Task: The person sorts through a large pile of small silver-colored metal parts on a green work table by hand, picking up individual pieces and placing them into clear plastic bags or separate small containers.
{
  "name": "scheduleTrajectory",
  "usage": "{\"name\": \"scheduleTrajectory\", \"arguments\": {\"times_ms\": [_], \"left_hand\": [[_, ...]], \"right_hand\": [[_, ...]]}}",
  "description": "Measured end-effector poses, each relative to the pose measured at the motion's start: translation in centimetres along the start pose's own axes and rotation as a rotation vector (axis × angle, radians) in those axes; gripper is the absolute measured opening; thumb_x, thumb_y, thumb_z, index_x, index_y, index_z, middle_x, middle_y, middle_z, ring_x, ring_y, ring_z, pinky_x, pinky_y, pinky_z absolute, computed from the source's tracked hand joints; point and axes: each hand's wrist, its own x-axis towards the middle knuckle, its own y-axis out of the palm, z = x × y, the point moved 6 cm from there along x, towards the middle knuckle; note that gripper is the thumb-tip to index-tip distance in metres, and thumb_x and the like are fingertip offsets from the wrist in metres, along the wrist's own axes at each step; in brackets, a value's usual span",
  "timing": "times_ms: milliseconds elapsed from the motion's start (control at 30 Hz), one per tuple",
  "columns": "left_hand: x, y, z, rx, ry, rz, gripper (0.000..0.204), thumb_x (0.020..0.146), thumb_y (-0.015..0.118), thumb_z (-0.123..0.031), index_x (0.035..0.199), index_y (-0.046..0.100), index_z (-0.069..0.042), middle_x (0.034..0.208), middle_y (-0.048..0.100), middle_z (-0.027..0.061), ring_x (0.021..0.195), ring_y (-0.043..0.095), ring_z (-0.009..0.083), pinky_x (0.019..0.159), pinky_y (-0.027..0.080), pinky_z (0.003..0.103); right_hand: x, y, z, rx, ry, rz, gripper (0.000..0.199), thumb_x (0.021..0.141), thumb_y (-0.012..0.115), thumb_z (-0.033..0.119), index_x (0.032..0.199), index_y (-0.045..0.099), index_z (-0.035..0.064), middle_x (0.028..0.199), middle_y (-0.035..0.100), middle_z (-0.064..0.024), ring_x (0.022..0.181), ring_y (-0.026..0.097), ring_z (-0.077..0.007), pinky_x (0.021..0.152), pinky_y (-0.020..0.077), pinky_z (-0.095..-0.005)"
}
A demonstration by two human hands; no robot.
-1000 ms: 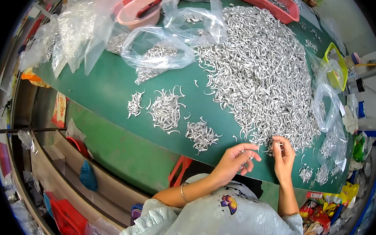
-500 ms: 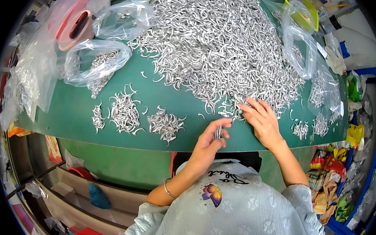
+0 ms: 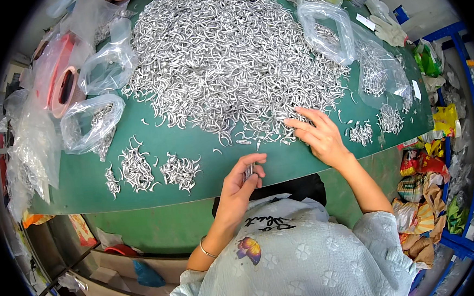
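Sorting looks barely begun: left hand [image 3: 242, 183] pinches a few metal hooks [image 3: 248, 171]; right hand [image 3: 317, 135], fingers spread, rakes the big pile [image 3: 226, 56] at twelve o'clock; three small bunches [image 3: 151, 172] sit at nine.

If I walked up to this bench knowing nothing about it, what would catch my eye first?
First, the huge heap of small curved silvery metal pieces covering the far half of the green table. Next, the hands at the near edge: the left hand pinches a small bunch of pieces, while the right hand rests with fingers spread on the heap's near fringe. To the left sit three small sorted piles and clear plastic bags.
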Motion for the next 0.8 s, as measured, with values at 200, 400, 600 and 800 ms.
{"name": "scheduleTrajectory", "arguments": {"times_ms": [200, 400, 600, 800], "left_hand": [[0.0, 0.7, 0.2, -0.010, -0.020, -0.008, 0.049, 0.080, 0.038, 0.010, 0.127, 0.049, 0.001, 0.110, 0.053, 0.0063, 0.090, 0.048, 0.0103, 0.078, 0.041, 0.024], [0.4, 0.5, -0.3, 0.041, 0.039, -0.051, 0.065, 0.071, 0.035, 0.015, 0.133, 0.044, -0.003, 0.123, 0.044, 0.0039, 0.099, 0.042, 0.0115, 0.086, 0.038, 0.022], [0.6, 0.5, -0.7, 0.297, 0.106, -0.044, 0.067, 0.072, 0.043, 0.018, 0.137, 0.039, -0.001, 0.123, 0.042, 0.0039, 0.098, 0.042, 0.0095, 0.086, 0.035, 0.021], [0.9, 0.1, -0.2, -0.040, 0.006, -0.086, 0.066, 0.079, 0.054, 0.015, 0.140, 0.034, -0.001, 0.130, 0.043, 0.0133, 0.093, 0.050, 0.0128, 0.080, 0.044, 0.023]], "right_hand": [[-0.8, -1.3, -1.3, 0.006, 0.035, -0.038, 0.014, 0.076, 0.058, 0.000, 0.090, 0.059, 0.0024, 0.121, 0.061, -0.0019, 0.118, 0.053, -0.0264, 0.086, 0.0463, -0.0404], [-1.1, -1.8, -2.6, -0.011, 0.130, -0.108, 0.012, 0.076, 0.059, -0.003, 0.087, 0.058, 0.0023, 0.119, 0.063, -0.0036, 0.117, 0.054, -0.0254, 0.082, 0.0462, -0.0381], [-1.3, -2.6, -3.9, 0.158, 0.318, -0.226, 0.007, 0.084, 0.056, -0.005, 0.088, 0.059, -0.0009, 0.112, 0.066, -0.0084, 0.116, 0.055, -0.0305, 0.087, 0.0457, -0.0368], [-2.5, -1.8, -2.3, 0.832, 0.682, -0.468, 0.016, 0.093, 0.051, 0.004, 0.102, 0.065, -0.0007, 0.102, 0.062, -0.0066, 0.088, 0.056, -0.0149, 0.077, 0.0452, -0.0253]]}}
